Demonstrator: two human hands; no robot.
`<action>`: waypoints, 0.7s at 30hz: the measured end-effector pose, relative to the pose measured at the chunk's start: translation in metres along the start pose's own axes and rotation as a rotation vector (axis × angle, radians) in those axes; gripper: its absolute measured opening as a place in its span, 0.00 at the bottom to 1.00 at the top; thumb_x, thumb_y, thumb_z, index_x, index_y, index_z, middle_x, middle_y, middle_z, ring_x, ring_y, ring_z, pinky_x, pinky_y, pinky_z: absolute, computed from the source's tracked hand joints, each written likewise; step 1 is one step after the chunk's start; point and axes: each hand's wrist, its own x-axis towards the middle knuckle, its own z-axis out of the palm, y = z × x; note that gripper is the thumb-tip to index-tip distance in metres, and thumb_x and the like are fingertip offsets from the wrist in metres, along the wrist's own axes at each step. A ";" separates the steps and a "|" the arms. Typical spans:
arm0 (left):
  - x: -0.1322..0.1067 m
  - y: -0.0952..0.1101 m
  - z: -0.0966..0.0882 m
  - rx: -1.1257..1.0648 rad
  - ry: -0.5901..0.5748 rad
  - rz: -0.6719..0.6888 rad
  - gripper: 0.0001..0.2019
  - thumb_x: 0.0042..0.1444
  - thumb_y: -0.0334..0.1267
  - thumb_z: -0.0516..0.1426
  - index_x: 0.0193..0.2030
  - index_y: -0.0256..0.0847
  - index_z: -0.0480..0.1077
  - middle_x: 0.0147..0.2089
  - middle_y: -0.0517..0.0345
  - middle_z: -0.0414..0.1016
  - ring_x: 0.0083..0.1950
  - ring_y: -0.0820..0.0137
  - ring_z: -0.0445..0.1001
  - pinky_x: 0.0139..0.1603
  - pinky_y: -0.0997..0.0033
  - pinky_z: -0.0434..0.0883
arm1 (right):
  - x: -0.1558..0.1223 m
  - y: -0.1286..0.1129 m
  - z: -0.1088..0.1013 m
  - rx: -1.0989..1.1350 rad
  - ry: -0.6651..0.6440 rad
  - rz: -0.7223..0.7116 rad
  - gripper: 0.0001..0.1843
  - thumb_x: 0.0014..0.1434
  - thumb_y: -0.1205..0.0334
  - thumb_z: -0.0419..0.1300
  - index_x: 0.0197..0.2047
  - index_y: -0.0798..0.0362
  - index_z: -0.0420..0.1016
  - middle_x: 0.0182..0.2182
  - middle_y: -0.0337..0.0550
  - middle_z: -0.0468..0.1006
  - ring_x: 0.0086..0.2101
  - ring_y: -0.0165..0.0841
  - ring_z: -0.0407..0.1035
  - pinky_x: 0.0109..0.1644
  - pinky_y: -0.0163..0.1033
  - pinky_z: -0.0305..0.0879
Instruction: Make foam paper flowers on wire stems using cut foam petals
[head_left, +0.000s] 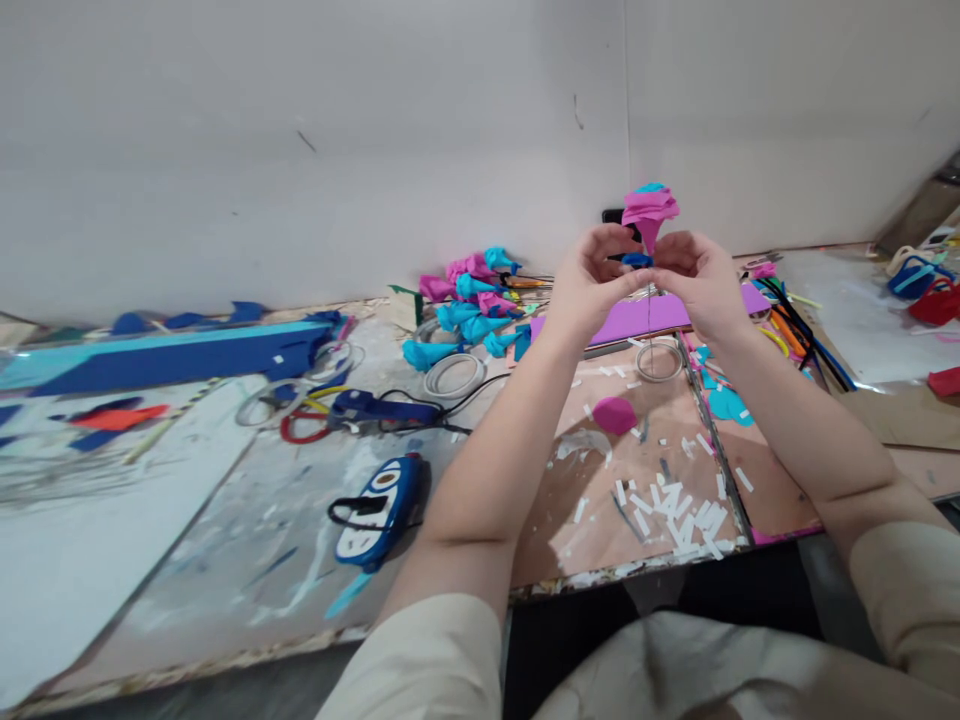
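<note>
Both my hands are raised above the table and pinch the base of a pink paper flower (pixel 649 211) with a bit of blue on top. My left hand (pixel 592 275) and my right hand (pixel 694 275) have their fingers closed around a small blue piece (pixel 637 260) at the flower's base. A thin wire stem (pixel 649 315) hangs down from between them. Below lie a pink paper petal (pixel 613 414) and several white paper scraps (pixel 675 505) on a brown board (pixel 600 540).
A pile of finished pink and blue paper flowers (pixel 469 300) lies at the back. Tape rolls (pixel 454 375) (pixel 658 360), a purple sheet (pixel 637 318), a blue glue gun (pixel 379 510), scissors (pixel 300 415), blue foam sheets (pixel 172 355) and pipe cleaners (pixel 799 335) surround the work spot.
</note>
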 end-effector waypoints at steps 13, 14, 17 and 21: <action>-0.010 0.014 0.015 -0.086 -0.189 -0.209 0.13 0.51 0.43 0.69 0.38 0.36 0.79 0.33 0.55 0.81 0.35 0.71 0.78 0.42 0.68 0.75 | 0.009 0.007 -0.009 -0.033 0.064 -0.049 0.18 0.48 0.60 0.75 0.38 0.48 0.71 0.38 0.39 0.79 0.49 0.40 0.77 0.49 0.47 0.79; -0.010 0.015 0.017 -0.067 -0.177 -0.200 0.12 0.52 0.43 0.68 0.37 0.36 0.79 0.33 0.55 0.80 0.34 0.72 0.77 0.41 0.69 0.74 | 0.009 0.008 -0.010 -0.032 0.060 -0.043 0.18 0.48 0.60 0.75 0.37 0.47 0.71 0.38 0.39 0.80 0.48 0.40 0.77 0.48 0.47 0.79; -0.012 0.015 0.020 -0.043 -0.170 -0.189 0.10 0.54 0.43 0.66 0.35 0.37 0.79 0.29 0.58 0.78 0.31 0.73 0.74 0.38 0.70 0.73 | 0.009 0.008 -0.011 0.001 0.036 -0.038 0.19 0.47 0.60 0.75 0.37 0.47 0.70 0.37 0.38 0.79 0.46 0.39 0.78 0.47 0.47 0.79; -0.012 0.014 0.021 -0.064 -0.181 -0.181 0.10 0.55 0.43 0.65 0.34 0.37 0.78 0.29 0.58 0.77 0.31 0.73 0.74 0.38 0.70 0.73 | 0.009 0.006 -0.010 0.017 0.036 -0.066 0.18 0.46 0.63 0.75 0.35 0.48 0.70 0.35 0.37 0.79 0.45 0.38 0.78 0.50 0.48 0.78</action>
